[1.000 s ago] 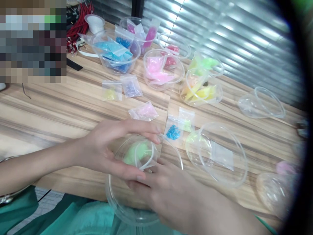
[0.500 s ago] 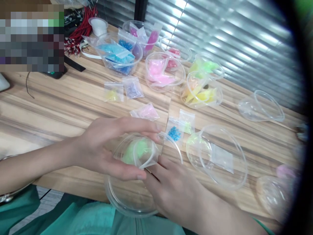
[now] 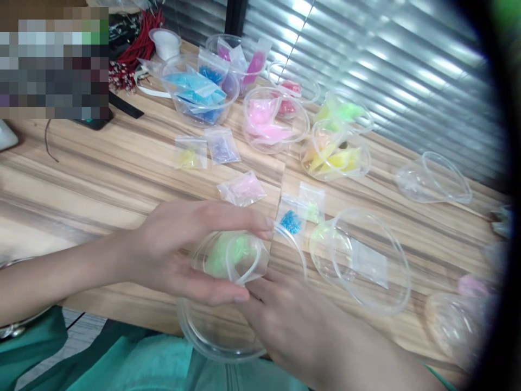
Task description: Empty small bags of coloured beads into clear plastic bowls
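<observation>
Just above the near table edge, my left hand [image 3: 191, 244] curves around a small clear plastic bag with green contents [image 3: 222, 255]. Its thumb lies along the near side and its fingers along the far side. My right hand [image 3: 288, 309] is at the bag's right end, knuckles up, with its fingers curled and the tips hidden. Below both hands stands a clear round plastic bowl [image 3: 203, 339], its rim partly covered by them. Beyond them lie a small bag of blue beads [image 3: 290, 221] and a bag with pale green pieces [image 3: 312, 212].
Bags with yellow [image 3: 188, 158], purple [image 3: 223, 145] and pink pieces [image 3: 244, 187] lie farther back. Clear bowls with blue [image 3: 199, 98], pink [image 3: 264, 122] and yellow bags [image 3: 337, 157] line the blinds. A clear bowl [image 3: 401, 293] stands at right.
Both hands and the bag have shifted slightly nearer and to the right. My left fingers stay around the bag, and the surrounding bowls have not moved.
</observation>
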`<state>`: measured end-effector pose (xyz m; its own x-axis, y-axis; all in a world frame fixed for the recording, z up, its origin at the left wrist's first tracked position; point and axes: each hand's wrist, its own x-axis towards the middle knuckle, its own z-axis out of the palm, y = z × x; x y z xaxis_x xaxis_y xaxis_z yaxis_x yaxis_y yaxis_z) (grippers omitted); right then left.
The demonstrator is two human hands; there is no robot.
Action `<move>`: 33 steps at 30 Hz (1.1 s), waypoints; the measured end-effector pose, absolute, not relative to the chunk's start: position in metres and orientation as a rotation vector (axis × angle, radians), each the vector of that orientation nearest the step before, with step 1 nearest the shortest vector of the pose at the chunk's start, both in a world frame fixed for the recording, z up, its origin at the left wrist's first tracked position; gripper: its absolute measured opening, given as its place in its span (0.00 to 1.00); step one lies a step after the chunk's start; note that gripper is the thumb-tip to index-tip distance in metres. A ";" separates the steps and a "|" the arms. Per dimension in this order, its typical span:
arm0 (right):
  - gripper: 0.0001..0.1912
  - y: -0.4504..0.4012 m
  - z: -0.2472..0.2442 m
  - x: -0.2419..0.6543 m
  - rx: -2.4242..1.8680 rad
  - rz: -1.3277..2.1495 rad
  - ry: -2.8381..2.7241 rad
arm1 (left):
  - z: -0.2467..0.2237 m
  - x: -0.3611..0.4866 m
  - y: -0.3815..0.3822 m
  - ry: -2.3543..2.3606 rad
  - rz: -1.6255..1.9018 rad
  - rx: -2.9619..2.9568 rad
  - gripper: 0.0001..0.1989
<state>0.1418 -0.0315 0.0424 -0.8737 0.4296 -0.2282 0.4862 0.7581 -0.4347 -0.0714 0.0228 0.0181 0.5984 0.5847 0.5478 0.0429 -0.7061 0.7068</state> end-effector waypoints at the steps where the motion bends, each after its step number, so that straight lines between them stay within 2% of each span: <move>1: 0.13 -0.031 0.043 0.143 0.726 -0.763 2.846 | 0.018 -0.071 0.023 0.498 1.054 2.140 0.31; 5: 0.10 -0.034 0.037 0.152 0.680 -0.833 2.837 | 0.014 -0.069 0.022 0.506 1.024 2.058 0.31; 8: 0.11 -0.039 0.028 0.160 0.726 -1.007 2.781 | 0.010 -0.068 0.022 0.485 1.028 2.028 0.34; 11: 0.07 -0.041 0.024 0.164 0.706 -1.148 2.729 | 0.005 -0.067 0.022 0.446 1.007 1.982 0.37; 30: 0.08 -0.043 0.019 0.162 0.731 -1.099 2.718 | 0.000 -0.066 0.023 0.475 0.995 2.045 0.34; 33: 0.13 -0.039 0.024 0.161 0.806 -1.153 2.734 | 0.000 -0.066 0.024 0.483 0.971 2.033 0.34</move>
<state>0.1615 -0.0393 0.0237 -0.8604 0.4407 -0.2559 0.4908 0.5816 -0.6487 -0.0656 0.0239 0.0000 0.6301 0.6221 0.4647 -0.0041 -0.5958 0.8031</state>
